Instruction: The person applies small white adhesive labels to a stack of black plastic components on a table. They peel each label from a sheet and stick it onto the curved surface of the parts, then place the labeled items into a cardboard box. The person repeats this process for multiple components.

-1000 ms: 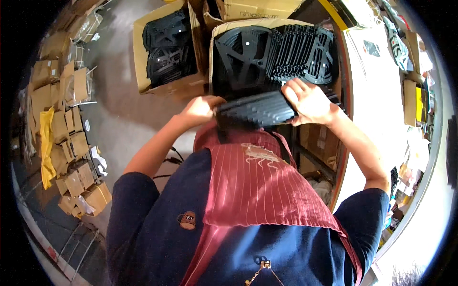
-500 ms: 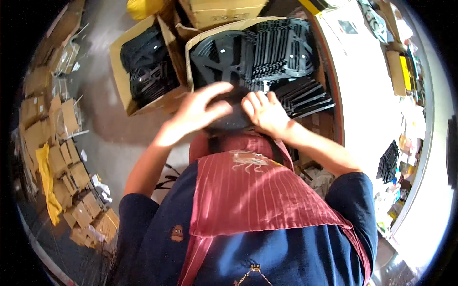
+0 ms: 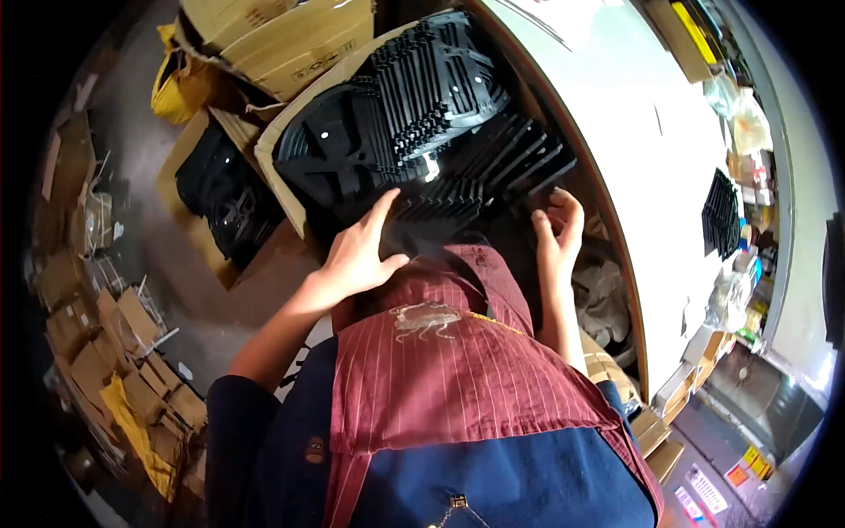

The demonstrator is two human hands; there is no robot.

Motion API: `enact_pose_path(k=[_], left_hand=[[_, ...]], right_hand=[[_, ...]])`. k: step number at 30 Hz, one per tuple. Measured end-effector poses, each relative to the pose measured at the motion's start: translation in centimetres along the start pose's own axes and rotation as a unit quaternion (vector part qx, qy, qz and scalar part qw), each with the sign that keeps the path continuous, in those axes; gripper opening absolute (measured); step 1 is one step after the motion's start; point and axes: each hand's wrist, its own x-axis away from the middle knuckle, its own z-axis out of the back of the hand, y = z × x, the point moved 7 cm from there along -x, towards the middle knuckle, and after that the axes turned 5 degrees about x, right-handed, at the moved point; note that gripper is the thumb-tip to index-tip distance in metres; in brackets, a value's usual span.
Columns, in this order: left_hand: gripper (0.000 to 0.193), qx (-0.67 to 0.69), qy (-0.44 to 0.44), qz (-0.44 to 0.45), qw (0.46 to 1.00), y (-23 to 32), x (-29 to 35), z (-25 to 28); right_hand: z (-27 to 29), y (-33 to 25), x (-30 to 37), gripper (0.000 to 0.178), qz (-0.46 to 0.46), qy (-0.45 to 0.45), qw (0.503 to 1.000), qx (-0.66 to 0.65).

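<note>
My left hand is at the near side of a large cardboard box, index finger stretched forward and thumb apart. A dark, blurred black shape lies beside its fingers, by my apron; whether the hand touches it I cannot tell. My right hand is raised near the box's right side, fingers loosely bent, thumb apart, with nothing visible between them. Closely stacked black plastic parts fill the box. Nearer to me, more black parts lean in a fanned row.
To the left, a smaller cardboard box holds more black parts. A white tabletop runs along the right, bearing a small black stack. Flattened cardboard piles up at far left. A yellow bag sits behind the boxes.
My hands have moved apart: the right has gone right, away from the black part near my lap, and the left lower. The view has swung, shifting the boxes left.
</note>
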Motion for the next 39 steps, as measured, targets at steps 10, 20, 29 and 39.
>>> enact_pose_path(k=[10,20,29,39], left_hand=[[0.091,-0.308,-0.033,-0.005,0.951,6.4,-11.3,-2.4],[0.076,-0.351,-0.104,0.016,0.93,4.3,-11.1,-4.4],[0.084,-0.381,0.025,-0.13,0.915,3.0,-12.2,-6.6],[0.065,0.138,0.113,-0.105,0.978,1.5,-9.5,1.7]], right_hand=[[-8.1,0.7,-7.6,0.078,-0.004,-0.006,0.993,0.118],[-10.0,5.2,-9.8,0.065,-0.036,0.06,0.982,0.174],[-10.2,6.3,-8.5,0.066,-0.037,0.049,0.997,0.048],[-9.5,8.9,-7.0,0.074,-0.044,0.052,0.996,-0.056]])
